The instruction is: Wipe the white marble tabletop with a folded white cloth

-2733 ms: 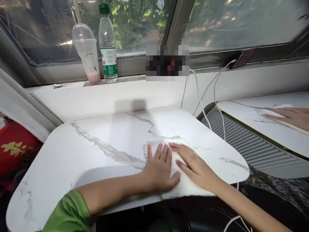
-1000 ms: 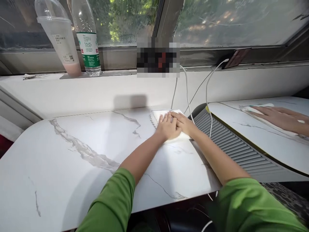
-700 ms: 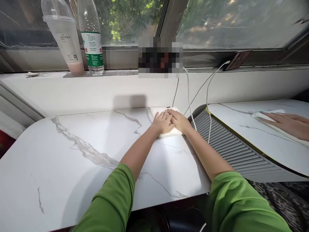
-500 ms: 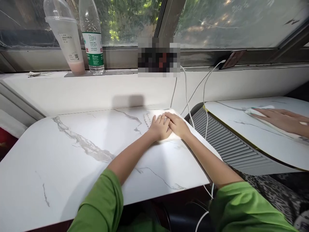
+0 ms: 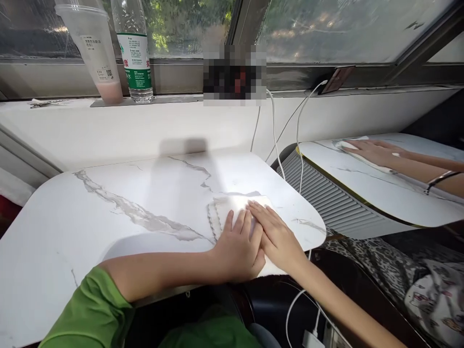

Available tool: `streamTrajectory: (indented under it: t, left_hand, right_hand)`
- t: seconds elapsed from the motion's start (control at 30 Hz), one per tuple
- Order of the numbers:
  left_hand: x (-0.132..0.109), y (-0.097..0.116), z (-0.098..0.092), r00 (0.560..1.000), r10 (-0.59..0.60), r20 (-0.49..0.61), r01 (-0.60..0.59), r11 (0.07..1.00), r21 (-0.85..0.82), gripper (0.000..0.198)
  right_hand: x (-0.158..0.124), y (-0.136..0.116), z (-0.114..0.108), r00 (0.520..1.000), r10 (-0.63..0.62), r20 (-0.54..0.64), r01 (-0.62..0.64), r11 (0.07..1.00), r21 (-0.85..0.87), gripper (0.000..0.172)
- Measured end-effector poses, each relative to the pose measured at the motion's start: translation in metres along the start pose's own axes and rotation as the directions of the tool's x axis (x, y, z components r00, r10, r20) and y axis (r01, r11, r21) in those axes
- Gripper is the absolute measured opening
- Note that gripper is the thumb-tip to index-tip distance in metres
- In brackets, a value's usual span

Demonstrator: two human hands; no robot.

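Note:
A white folded cloth (image 5: 228, 207) lies on the white marble-patterned table (image 5: 119, 212), near its front right edge. My left hand (image 5: 237, 249) lies flat on the cloth, fingers stretched forward. My right hand (image 5: 277, 237) lies flat beside it on the cloth, its fingers slightly overlapping the left hand's. Both sleeves are green.
A plastic cup (image 5: 96, 48) with pink liquid and a water bottle (image 5: 133, 50) stand on the window ledge. White cables (image 5: 299, 145) hang between the tables. Another person's hand (image 5: 368, 151) presses a cloth on the neighbouring table (image 5: 380, 186) at right. A ribbed grey panel (image 5: 326, 203) sits between.
Both my hands have slid the cloth from the table's far right corner back toward the front edge. The other person's hand has moved left on the neighbouring table.

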State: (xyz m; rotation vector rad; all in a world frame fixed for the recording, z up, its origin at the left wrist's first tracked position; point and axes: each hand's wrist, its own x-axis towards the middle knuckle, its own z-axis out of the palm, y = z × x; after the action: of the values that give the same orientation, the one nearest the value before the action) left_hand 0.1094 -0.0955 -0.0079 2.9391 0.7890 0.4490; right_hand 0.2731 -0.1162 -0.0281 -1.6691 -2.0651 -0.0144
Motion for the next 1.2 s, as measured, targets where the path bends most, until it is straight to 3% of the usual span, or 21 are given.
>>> streamTrajectory:
  t: [0.17,0.33,0.5,0.63,0.8,0.93,1.1,1.2]
  left_hand:
    - [0.033,-0.032,0.003,0.979,-0.189,0.078,0.194,0.980,-0.053,0.054]
    - [0.074,-0.109,0.001,0.972,-0.216,0.093,0.222,0.974,-0.050,0.055]
    - [0.091,-0.181,-0.008,0.954,-0.291,0.077,0.291,0.957,0.009,0.054]
    - [0.093,-0.200,-0.012,0.926,-0.375,0.048,0.373,0.927,0.044,0.055]
    - [0.090,-0.193,-0.011,0.923,-0.385,0.023,0.381,0.919,0.101,0.055]
    - [0.065,-0.166,-0.016,0.918,-0.395,0.015,0.387,0.906,0.173,0.054]
    - [-0.011,-0.089,-0.030,0.942,-0.328,0.075,0.296,0.914,0.278,0.056]
    - [-0.051,-0.046,-0.045,0.961,-0.244,0.128,0.190,0.923,0.333,0.058]
  right_hand:
    - [0.056,0.016,0.014,1.000,-0.008,0.021,0.007,1.000,0.007,0.051]
    - [0.139,0.023,0.041,1.000,0.031,-0.003,-0.031,1.000,-0.007,0.045]
    - [0.210,0.016,0.071,0.993,0.103,-0.063,-0.098,0.992,0.079,0.036]
    - [0.235,0.012,0.079,0.993,0.113,-0.035,-0.109,0.989,0.103,0.036]
    - [0.231,0.009,0.075,0.996,0.083,0.032,-0.085,0.994,0.065,0.043]
    - [0.203,-0.004,0.068,0.989,0.073,0.131,-0.075,0.997,0.014,0.050]
    - [0.112,-0.037,0.044,0.934,-0.165,0.316,0.121,0.981,0.154,0.054]
    - [0.053,-0.060,0.023,0.911,-0.213,0.354,0.059,0.915,0.398,0.057]
